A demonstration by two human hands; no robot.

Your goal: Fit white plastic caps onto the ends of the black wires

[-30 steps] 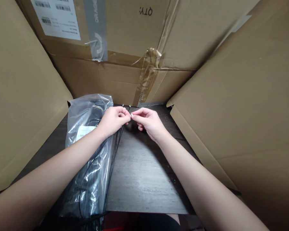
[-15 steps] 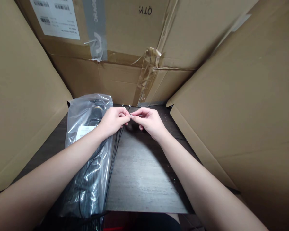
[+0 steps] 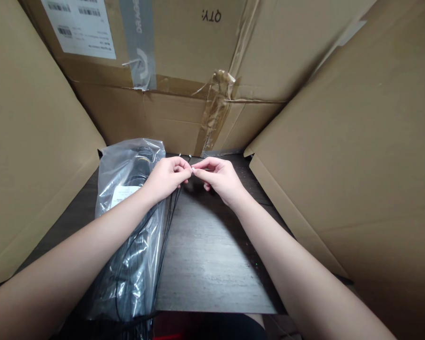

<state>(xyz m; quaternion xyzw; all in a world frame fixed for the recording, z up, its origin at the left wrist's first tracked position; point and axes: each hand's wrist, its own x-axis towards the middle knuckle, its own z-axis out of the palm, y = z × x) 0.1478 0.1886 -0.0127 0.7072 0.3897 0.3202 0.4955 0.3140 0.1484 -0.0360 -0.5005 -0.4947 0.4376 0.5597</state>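
Note:
My left hand (image 3: 168, 178) and my right hand (image 3: 217, 182) meet at the fingertips above the far end of a dark table. Several thin black cables (image 3: 170, 217) run up from a clear plastic bag (image 3: 127, 189), pass under my left hand, and end in small metal tips (image 3: 184, 155) beyond it. My left fingers are closed around the cables. My right thumb and forefinger pinch a tiny pale piece (image 3: 192, 170), probably a cable end, though my fingers hide most of it. The bag holds a black coiled item and a white label.
Tall cardboard panels (image 3: 340, 141) stand on the right, with another (image 3: 31, 141) on the left. A taped carton wall (image 3: 184, 118) rises behind the dark wood-grain table (image 3: 205, 264). Torn brown tape (image 3: 216, 111) and a printed label (image 3: 78, 28) sit on the carton.
Both hands stay pinched together in nearly the same spot. The view has drifted slightly, so the carton's print sits a little further left and higher.

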